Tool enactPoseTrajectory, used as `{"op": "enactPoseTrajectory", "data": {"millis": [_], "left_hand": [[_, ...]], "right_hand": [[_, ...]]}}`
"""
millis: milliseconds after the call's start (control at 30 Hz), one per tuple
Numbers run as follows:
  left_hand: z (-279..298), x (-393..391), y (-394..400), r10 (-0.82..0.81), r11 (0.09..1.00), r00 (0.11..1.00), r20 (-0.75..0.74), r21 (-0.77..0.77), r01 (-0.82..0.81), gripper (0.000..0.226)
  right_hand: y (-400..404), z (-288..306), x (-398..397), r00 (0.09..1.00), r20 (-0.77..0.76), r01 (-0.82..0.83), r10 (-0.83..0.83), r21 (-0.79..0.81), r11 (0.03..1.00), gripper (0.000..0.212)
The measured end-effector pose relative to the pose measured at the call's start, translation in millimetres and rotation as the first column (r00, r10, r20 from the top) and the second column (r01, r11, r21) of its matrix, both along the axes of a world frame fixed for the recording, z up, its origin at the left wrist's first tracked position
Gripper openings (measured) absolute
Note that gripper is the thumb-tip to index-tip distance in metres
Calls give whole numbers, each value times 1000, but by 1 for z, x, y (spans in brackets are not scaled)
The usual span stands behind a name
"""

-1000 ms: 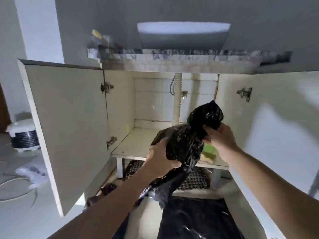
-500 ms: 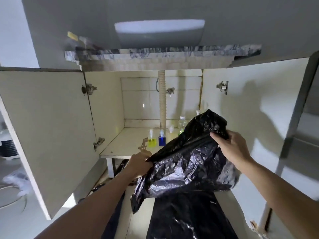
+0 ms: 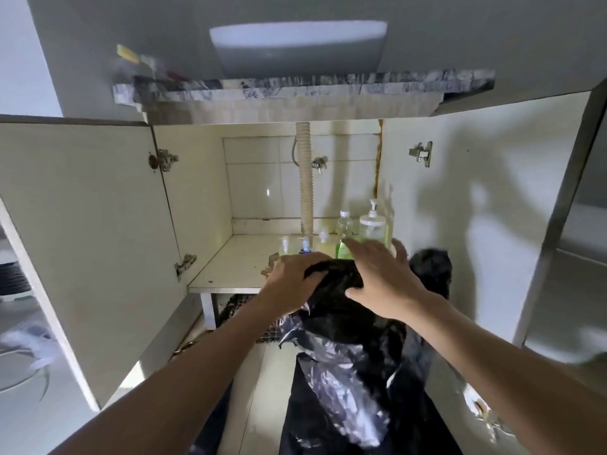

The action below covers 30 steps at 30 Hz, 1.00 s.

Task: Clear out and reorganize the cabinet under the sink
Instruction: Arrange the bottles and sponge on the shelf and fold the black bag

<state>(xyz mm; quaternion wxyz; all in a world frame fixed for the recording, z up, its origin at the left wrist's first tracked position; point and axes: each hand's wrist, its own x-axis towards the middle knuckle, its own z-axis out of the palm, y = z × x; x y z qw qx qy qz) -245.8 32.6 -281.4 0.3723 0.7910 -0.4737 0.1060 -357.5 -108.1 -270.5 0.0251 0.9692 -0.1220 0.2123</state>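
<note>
I am seeing left hand (image 3: 295, 277) clenching black bag (image 3: 341, 326) | right hand (image 3: 384, 277) spread flat on it — at cabinet shelf (image 3: 230, 270) front edge | bottles (image 3: 345, 238) standing back-right corner.

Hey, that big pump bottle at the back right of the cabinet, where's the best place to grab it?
Probably by the neck, just under the pump head of the big pump bottle, reaching from the front and above. It stands upright against the right wall; its lower body is hidden behind the right hand and the black bag.
</note>
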Motion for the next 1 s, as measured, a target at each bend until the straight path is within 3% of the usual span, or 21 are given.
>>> {"op": "enactPoseTrajectory", "data": {"millis": [67,100,167,267,333,433,500,533,600,633,700,767,833,867,933,1000], "left_hand": [[5,-5,2,-62,998,998,-13,25,62,32],[5,-5,3,-89,992,995,-53,86,94,43],[1,3,7,-47,953,995,-85,295,70,62],[-17,25,17,103,853,995,14,513,-96,46],[-22,36,23,153,903,984,-94,417,-101,32],[-12,34,25,72,997,914,-400,42,-60,14],[1,25,21,9,986,897,-442,-147,-82,8],[5,20,17,-14,976,911,-413,-204,-78,9],[11,11,7,-34,982,952,-304,-187,-24,18],[13,4,4,-41,991,967,-252,-130,8,20],[16,-6,1,-113,992,968,-222,-74,99,16],[19,-13,2,-250,967,896,-368,-136,214,22],[14,-8,6,-339,940,748,-571,-166,299,46],[7,-2,9,-347,930,699,-625,-132,343,64],[-8,8,15,-317,892,692,-649,42,449,88],[-20,13,19,-216,851,778,-590,276,446,99]], "right_hand": [[-9,-4,0,998,-55,12,-10,45,999,22],[-16,-7,0,1000,-16,11,-10,75,997,15],[-27,-11,-3,993,114,-1,-23,199,980,12],[-37,-9,-6,978,201,-7,-54,289,957,10],[-43,-11,-8,988,124,56,-91,264,963,7],[-48,-15,-14,961,-178,235,-212,117,965,13],[-44,-15,-17,923,-316,263,-221,94,960,17],[-40,-13,-18,932,-328,216,-154,161,963,29],[-24,-4,-14,975,-210,28,66,413,910,58],[-13,2,-12,983,-110,-73,145,492,868,58],[1,6,-6,981,69,-191,181,485,853,35],[4,7,-2,976,176,-182,126,355,917,9],[-2,2,-3,964,253,-161,81,317,935,3],[-6,0,-4,955,286,-177,81,328,928,5],[-8,-2,-7,933,346,-231,98,367,901,10],[-7,1,-8,920,380,-269,97,432,861,12]]}}
